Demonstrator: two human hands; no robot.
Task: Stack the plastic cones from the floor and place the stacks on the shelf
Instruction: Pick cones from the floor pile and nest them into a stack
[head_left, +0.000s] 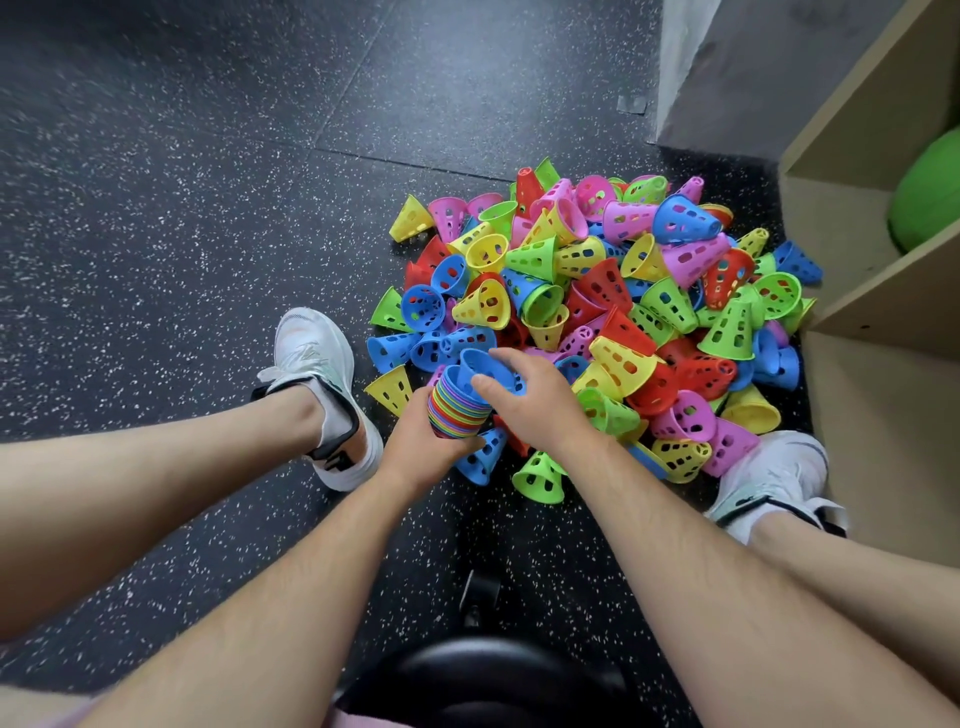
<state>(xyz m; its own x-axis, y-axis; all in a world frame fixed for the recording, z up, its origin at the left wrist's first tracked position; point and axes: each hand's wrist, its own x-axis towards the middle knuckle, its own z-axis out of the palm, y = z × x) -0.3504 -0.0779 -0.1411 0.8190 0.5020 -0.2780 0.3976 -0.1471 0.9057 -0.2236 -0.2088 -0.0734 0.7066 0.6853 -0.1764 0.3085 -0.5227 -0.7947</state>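
Your left hand (415, 441) is gripping the stack (457, 410) above the floor pile (597, 312); your right hand (524, 400), fingers curled, is seating a blue cone (485, 366) that is risking jamming crooked and toppling

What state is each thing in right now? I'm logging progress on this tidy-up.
Stack of cones: nested, gripped in the left hand.
Blue cone: held by the right hand, going onto the stack's top.
Pile of loose cones: unstacked, on the floor.
Shelf: no cone stacks seen on it.
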